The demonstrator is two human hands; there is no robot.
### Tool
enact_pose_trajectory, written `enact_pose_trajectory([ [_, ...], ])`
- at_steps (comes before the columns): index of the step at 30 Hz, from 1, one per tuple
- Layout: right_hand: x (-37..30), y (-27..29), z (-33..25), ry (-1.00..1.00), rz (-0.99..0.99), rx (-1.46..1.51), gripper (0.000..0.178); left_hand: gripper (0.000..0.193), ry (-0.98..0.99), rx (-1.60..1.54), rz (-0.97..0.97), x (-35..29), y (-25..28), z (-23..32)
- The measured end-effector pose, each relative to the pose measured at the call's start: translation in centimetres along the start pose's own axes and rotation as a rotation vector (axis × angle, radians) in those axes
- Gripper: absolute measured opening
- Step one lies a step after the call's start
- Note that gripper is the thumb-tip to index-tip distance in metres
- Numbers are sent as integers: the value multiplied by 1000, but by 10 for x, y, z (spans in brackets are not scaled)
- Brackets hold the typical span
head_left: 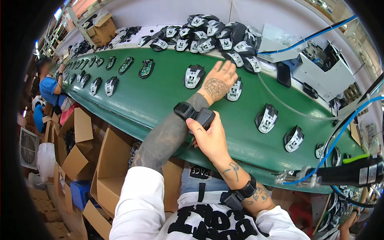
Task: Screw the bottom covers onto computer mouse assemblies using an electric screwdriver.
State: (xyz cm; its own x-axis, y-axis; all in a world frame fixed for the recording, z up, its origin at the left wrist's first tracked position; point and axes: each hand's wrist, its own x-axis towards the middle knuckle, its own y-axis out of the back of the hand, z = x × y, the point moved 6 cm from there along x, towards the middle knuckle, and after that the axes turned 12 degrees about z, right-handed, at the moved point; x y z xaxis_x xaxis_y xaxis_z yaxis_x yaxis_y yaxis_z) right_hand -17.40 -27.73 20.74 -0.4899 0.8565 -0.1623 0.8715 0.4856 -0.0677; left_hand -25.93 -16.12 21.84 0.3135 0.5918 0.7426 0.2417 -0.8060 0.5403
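Left hand point(219, 79) stretched across the green conveyor belt point(160, 100), fingers spread flat, grip apart, holding nothing. Nearest piece: mouse shell point(235, 90) just beside and partly under it at 4 o'clock, long axis running 12 to 6. Second shell point(193, 76) close at 9 o'clock of the left hand, same axis. Right hand point(210, 138) near the belt's front edge, grip clamped on the dark wrist device point(196, 114) strapped to the left forearm. Left hand clearly nearer both shells.
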Motion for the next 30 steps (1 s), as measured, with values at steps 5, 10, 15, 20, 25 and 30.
enact_pose_trajectory([
  [5,1,9,0,-21,13,113,42,22,-200,-45,27,2,8,15],
  [10,-2,2,9,184,12,123,40,17,628,-623,230,9,6,-43],
  [15,-5,6,14,204,1,163,44,20,1089,-1076,61,-4,-21,-40],
  [20,-2,15,14,187,-44,38,54,18,843,-856,118,5,-10,-29],
  [25,4,33,24,112,-91,-271,68,19,794,-758,43,7,-22,-10],
  [30,-61,83,-21,163,-674,-774,68,32,809,-491,-83,-14,-35,-9],
])
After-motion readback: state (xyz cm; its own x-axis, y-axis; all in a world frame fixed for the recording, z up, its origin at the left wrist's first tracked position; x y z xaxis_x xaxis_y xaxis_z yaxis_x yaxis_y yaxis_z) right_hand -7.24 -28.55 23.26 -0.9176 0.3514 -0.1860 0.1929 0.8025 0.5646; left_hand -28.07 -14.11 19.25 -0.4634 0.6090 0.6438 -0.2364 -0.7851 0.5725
